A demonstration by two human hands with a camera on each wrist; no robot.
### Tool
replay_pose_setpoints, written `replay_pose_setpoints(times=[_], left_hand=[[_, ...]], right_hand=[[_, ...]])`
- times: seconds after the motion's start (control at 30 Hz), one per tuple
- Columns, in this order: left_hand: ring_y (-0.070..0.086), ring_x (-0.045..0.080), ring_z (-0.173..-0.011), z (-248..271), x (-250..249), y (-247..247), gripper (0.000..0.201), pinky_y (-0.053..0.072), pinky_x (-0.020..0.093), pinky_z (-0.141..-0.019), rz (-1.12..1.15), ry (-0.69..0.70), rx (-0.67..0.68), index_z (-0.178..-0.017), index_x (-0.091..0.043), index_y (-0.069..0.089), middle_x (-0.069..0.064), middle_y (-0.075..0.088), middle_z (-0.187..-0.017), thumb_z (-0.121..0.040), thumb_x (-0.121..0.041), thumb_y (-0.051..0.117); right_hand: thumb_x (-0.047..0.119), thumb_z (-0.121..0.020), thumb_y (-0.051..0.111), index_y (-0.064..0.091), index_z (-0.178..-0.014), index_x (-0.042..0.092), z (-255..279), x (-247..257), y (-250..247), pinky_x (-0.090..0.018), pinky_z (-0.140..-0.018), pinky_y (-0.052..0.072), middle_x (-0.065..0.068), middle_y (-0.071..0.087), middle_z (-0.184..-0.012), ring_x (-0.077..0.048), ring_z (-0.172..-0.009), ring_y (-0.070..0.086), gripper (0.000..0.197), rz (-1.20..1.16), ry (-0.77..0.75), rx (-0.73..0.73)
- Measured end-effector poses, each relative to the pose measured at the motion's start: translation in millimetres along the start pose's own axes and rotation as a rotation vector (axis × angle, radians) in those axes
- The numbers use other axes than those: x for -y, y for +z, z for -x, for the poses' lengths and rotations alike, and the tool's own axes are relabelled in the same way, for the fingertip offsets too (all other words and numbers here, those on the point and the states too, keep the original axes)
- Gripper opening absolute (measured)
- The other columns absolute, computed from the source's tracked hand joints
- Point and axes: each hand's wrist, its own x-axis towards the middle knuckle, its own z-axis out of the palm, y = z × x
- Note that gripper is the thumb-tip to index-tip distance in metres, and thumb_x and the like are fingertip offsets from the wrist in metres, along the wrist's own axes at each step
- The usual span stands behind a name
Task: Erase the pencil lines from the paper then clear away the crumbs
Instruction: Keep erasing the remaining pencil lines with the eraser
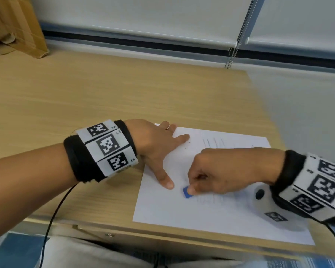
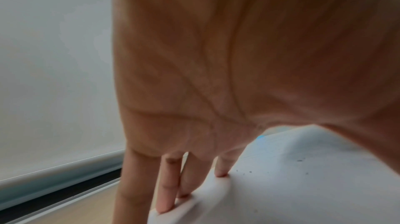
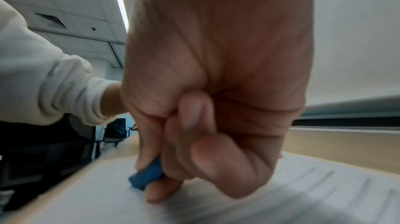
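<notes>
A white sheet of paper [image 1: 182, 213] lies on the wooden desk [image 1: 85, 105] near its front right corner. Faint pencil lines [image 1: 213, 143] run across its upper part and lower middle. My left hand [image 1: 161, 149] lies flat on the sheet's left edge, fingers straight and spread, its fingertips [image 2: 166, 207] pressing the paper [image 2: 281, 193]. My right hand [image 1: 220, 175] pinches a small blue eraser [image 1: 187, 192] against the sheet, just right of the left thumb. From the right wrist the eraser [image 3: 147, 178] shows between thumb and fingers on the paper [image 3: 238, 210]. Dark crumbs [image 2: 299, 160] dot the page.
A cardboard box [image 1: 16, 26] stands at the desk's far left. Roller blinds [image 1: 162, 16] with a bead chain [image 1: 234, 51] hang behind the desk. The desk's right edge [image 1: 269, 105] runs just beyond the sheet. Black cables [image 1: 52, 219] trail from both wristbands.
</notes>
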Motion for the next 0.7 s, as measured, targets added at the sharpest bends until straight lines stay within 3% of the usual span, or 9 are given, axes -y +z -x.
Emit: replay_pose_setpoints(times=[0.1,0.27,0.43,0.6,0.7], left_hand=[[-0.013,0.023,-0.149,0,0,1,0.136,0.017,0.045,-0.116,0.001,-0.001,-0.007,-0.15,-0.033,-0.024,0.005,-0.021,-0.161,-0.063,-0.076,0.069],[-0.013,0.023,-0.149,1,0,0,0.134,0.016,0.045,-0.116,0.004,-0.002,-0.002,-0.15,-0.033,-0.024,0.005,-0.023,-0.161,-0.064,-0.076,0.069],[-0.013,0.023,-0.149,-1,1,2,0.134,0.017,0.046,-0.116,0.004,0.003,-0.017,-0.15,-0.033,-0.024,0.005,-0.022,-0.161,-0.063,-0.076,0.069],[-0.012,0.025,-0.149,1,1,2,0.134,0.018,0.047,-0.116,0.005,0.004,-0.02,-0.151,-0.032,-0.023,0.006,-0.022,-0.161,-0.064,-0.075,0.07],[-0.013,0.025,-0.149,0,0,0,0.134,0.016,0.047,-0.116,0.005,0.001,-0.012,-0.151,-0.031,-0.024,0.006,-0.023,-0.161,-0.065,-0.074,0.07]], right_hand=[[0.049,-0.094,0.049,0.052,-0.062,0.011,-4,-12,-6,-0.038,-0.057,0.043,-0.002,0.051,-0.052,-0.022,-0.051,0.046,0.05,0.048,0.08,-0.14],[0.044,-0.095,0.051,0.049,-0.063,0.008,10,4,4,-0.025,-0.05,0.034,-0.004,0.046,-0.054,-0.016,-0.049,0.035,0.048,-0.024,0.027,0.008],[0.05,-0.095,0.044,0.049,-0.061,0.012,6,-13,-6,-0.04,-0.061,0.046,-0.001,0.049,-0.054,-0.021,-0.055,0.047,0.051,0.111,0.145,-0.149],[0.049,-0.095,0.047,0.049,-0.064,0.008,23,0,8,-0.033,-0.053,0.039,-0.008,0.048,-0.056,-0.017,-0.05,0.037,0.051,-0.013,0.053,0.023],[0.05,-0.095,0.047,0.05,-0.063,0.009,16,-11,2,-0.033,-0.055,0.04,-0.004,0.048,-0.053,-0.016,-0.049,0.04,0.052,0.042,0.081,-0.075]])
